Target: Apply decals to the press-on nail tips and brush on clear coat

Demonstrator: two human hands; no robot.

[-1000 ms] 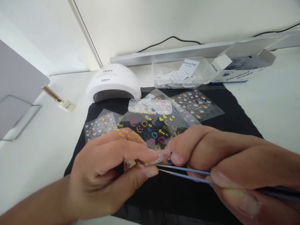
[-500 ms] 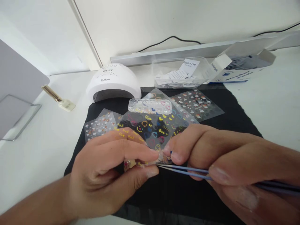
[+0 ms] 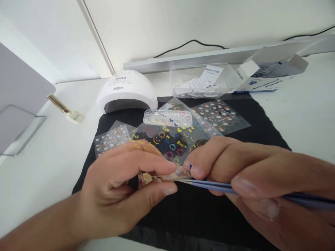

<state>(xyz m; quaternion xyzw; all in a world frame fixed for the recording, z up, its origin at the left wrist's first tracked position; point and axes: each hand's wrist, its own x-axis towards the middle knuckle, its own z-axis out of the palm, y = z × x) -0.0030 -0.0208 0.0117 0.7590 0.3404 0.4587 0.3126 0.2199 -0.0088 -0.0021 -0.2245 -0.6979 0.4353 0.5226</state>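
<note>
- Head view: my left hand pinches a clear sticker sheet by its near edge, thumb below and fingers on top, grasping it firmly.
- My right hand is closed around blue tweezers; their tips meet at the sheet's near edge, just beside my left thumb. I cannot tell whether a sticker sits between the tips.
- The held sheet rises off the black mat and slopes away from me; its far edge overlaps a clear gem case.
- Further sticker sheets lie flat: one at the mat's left edge, one at right rear.
- White nail lamp touches the mat's rear-left edge; clear tray and a pad box stand behind the rear edge.
- Open room: bare mat under and right of my hands; white tabletop beyond the right edge.
</note>
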